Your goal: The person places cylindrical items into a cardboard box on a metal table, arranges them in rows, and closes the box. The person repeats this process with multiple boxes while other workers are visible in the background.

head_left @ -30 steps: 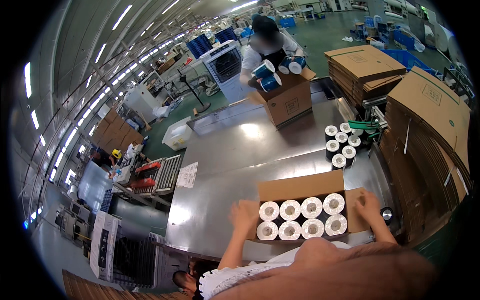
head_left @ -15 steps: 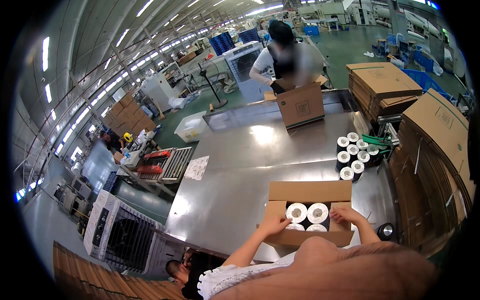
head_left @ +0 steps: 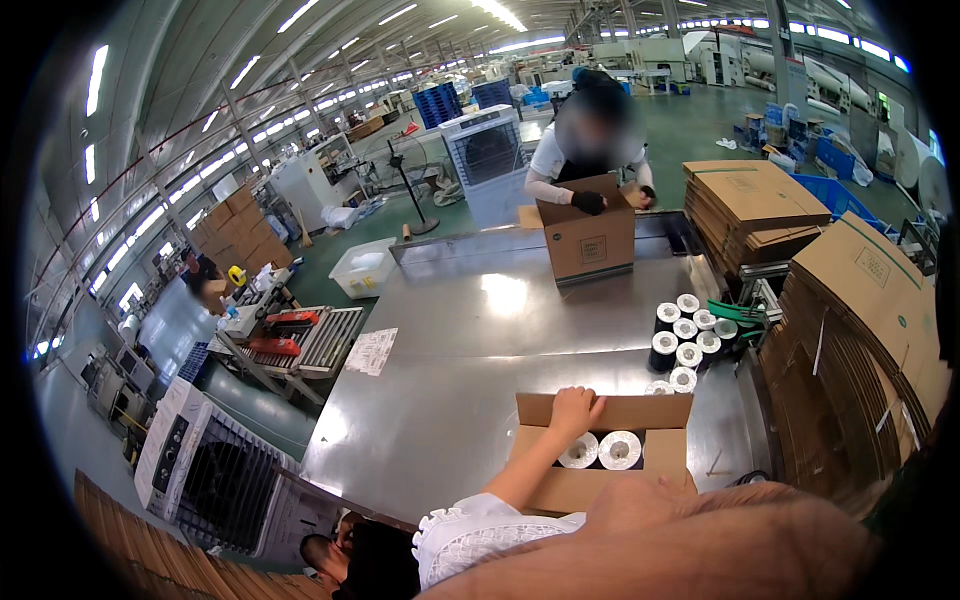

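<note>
An open cardboard carton (head_left: 600, 492) stands at the near edge of the metal table. Inside it are white-topped rolls (head_left: 620, 450) with dark sides, two of them plainly visible. My left hand (head_left: 576, 410) reaches across the carton, its fingers bent over the top edge of the raised far flap (head_left: 645, 411). My right hand is hidden low by the carton's near right side, behind my own body; at most a sliver of skin shows there, and its fingers cannot be made out.
More rolls (head_left: 688, 354) stand in a group on the table (head_left: 450, 400), by a green-handled tool (head_left: 735, 310). Flat carton stacks (head_left: 860, 290) line the right side. Across the table a co-worker's gloved hand (head_left: 589, 202) rests on another carton (head_left: 590, 245). A paper sheet (head_left: 372, 351) lies left.
My left hand has moved from the carton's left side up to its far flap. My right hand has dropped from the right flap out of clear sight. The co-worker now leans over the other carton.
</note>
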`<state>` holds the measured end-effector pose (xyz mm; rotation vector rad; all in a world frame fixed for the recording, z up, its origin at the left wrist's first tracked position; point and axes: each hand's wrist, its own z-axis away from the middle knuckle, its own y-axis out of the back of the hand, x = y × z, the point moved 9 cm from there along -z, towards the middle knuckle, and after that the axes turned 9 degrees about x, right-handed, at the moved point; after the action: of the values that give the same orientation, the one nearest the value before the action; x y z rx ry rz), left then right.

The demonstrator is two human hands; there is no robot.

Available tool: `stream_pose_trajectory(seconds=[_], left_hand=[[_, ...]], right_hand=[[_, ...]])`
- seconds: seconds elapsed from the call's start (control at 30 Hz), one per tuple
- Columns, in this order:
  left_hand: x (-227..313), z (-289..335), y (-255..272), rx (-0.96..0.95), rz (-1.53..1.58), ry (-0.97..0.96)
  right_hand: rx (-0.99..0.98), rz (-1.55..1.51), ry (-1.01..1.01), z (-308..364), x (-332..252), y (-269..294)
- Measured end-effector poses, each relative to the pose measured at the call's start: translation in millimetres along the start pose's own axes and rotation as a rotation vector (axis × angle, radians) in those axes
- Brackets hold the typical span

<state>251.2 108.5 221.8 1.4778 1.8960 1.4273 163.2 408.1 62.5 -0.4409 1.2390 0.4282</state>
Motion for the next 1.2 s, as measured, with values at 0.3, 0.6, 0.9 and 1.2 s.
stream_pose_trajectory(seconds=[0.3,0.6,0.9,1.2], left_hand=[[44.3,159.1,23.5,0.038,-0.067,0.139],[-32.6,183.9,36.0,-0.107,-0.080,0.159],[-337.9,112.9,110.7,-0.082,-0.615,0.303],[-80.2,-64.6,-16.4,-0.100,0.019,-0.179]], right_hand=[[-0.246,-0.169,-0.437,29.5,11.9,-91.0],[-0.655,0.109,-0.620,67.0,-25.1,-145.3],[-0.094,0.199,-0.460,37.2,-33.1,-17.6],[-0.289,0.327,-0.392,39.4,22.7,-37.4]])
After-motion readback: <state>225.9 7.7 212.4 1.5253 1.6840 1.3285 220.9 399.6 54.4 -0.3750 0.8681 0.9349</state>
